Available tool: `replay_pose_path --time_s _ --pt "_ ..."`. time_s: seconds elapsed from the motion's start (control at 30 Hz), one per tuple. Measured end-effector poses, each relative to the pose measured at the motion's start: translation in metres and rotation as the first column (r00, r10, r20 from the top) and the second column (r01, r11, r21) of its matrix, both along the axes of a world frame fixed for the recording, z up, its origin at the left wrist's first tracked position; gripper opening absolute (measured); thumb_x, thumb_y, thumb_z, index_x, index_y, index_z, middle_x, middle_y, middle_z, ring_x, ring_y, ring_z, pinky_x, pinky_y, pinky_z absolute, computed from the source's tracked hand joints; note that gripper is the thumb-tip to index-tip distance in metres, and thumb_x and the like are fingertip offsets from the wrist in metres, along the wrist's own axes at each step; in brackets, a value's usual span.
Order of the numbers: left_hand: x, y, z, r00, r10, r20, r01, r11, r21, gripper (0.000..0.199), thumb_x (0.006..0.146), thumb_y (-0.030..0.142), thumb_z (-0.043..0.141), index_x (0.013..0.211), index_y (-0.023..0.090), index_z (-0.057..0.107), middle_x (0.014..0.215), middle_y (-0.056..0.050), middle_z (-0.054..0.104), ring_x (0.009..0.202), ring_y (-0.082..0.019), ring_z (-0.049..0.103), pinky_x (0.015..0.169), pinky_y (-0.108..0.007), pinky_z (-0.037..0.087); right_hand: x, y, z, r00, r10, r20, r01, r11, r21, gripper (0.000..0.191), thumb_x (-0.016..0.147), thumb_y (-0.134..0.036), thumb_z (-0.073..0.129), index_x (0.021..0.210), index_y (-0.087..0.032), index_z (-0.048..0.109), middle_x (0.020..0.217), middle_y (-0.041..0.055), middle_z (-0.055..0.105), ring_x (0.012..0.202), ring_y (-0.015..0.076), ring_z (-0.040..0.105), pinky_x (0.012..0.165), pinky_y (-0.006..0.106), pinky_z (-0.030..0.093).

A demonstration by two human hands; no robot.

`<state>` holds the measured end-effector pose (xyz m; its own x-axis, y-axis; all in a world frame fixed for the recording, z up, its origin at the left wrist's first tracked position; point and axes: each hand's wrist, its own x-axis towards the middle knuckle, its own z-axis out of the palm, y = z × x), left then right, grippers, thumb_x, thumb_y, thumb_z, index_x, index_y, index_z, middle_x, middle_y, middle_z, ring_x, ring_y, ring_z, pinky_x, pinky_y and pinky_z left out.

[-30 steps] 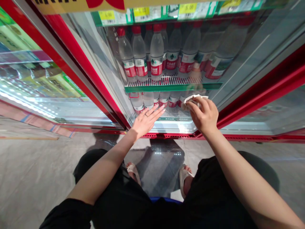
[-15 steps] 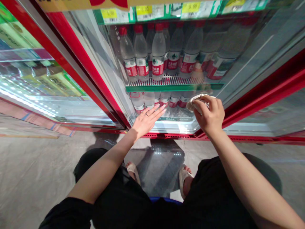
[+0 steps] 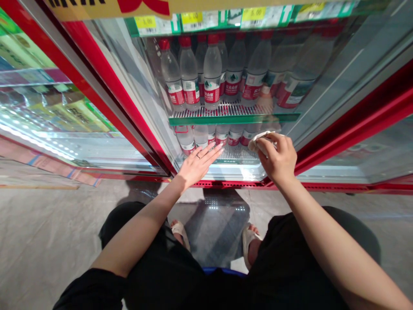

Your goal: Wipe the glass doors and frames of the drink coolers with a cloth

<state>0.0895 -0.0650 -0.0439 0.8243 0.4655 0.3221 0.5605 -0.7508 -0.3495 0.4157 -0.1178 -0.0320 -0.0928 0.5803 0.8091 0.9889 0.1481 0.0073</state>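
Observation:
My right hand (image 3: pixel 278 156) is closed round a crumpled white cloth (image 3: pixel 258 140), which lies against the glass door (image 3: pixel 238 165) of a red-framed fridge. My left hand (image 3: pixel 200 163), with a ring on one finger, rests flat on the same glass with its fingers stretched out and holds nothing. Behind the glass, several clear bottles (image 3: pixel 212 77) with red caps and red-and-white labels stand on a wire shelf with a green front edge (image 3: pixel 235 119). More bottles (image 3: pixel 221 134) stand on the level below.
Red door frames (image 3: pixel 122 105) flank the glass. At the left a second fridge holds yellow-green packaged drinks (image 3: pixel 79 110). Price tags (image 3: pixel 193 19) line the upper shelf edge. Grey floor (image 3: pixel 213 228), my knees and sandalled feet (image 3: pixel 250 243) are below.
My right hand and the cloth have moved slightly left and a little down across the glass. My left hand has stayed nearly in place. The view has shifted a little.

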Motion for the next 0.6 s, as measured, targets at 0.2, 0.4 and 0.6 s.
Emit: replay_pose_path --time_s 0.2,0.4,0.6 --pt "-0.0002 0.0006 -0.0035 1.0 0.005 -0.009 -0.005 1.0 0.015 0.091 0.101 0.01 0.05 0.181 0.02 0.009 0.184 -0.001 0.029 0.174 -0.017 0.018 0.145 -0.037 -0.004 -0.0125 -0.0018 -0.0055 0.986 0.105 0.13 -0.103 0.994 -0.022 0.024 0.103 -0.017 0.063 0.119 -0.026 0.079 0.123 0.009 0.078 0.098 0.0246 0.066 0.085 0.037 0.057" --pt "-0.0011 0.0008 -0.0041 1.0 -0.015 0.004 0.014 0.999 0.035 0.091 0.102 0.01 0.049 0.181 0.019 0.004 0.184 -0.001 0.027 0.175 -0.015 0.016 0.146 -0.036 -0.001 -0.0044 -0.0005 -0.0009 0.998 0.058 0.039 -0.058 0.998 0.002 0.025 0.102 -0.018 0.065 0.121 -0.027 0.079 0.126 0.0107 0.076 0.105 0.0279 0.067 0.09 0.042 0.057" --pt "-0.001 0.0 -0.0025 1.0 -0.013 0.002 0.013 1.0 0.018 0.092 0.101 0.01 0.051 0.181 0.019 0.006 0.184 -0.002 0.026 0.175 -0.016 0.014 0.146 -0.037 -0.002 -0.0116 -0.0007 -0.004 0.992 0.101 0.079 -0.1 0.995 -0.015 0.026 0.102 -0.015 0.065 0.121 -0.026 0.079 0.124 0.0102 0.078 0.102 0.026 0.068 0.087 0.038 0.058"
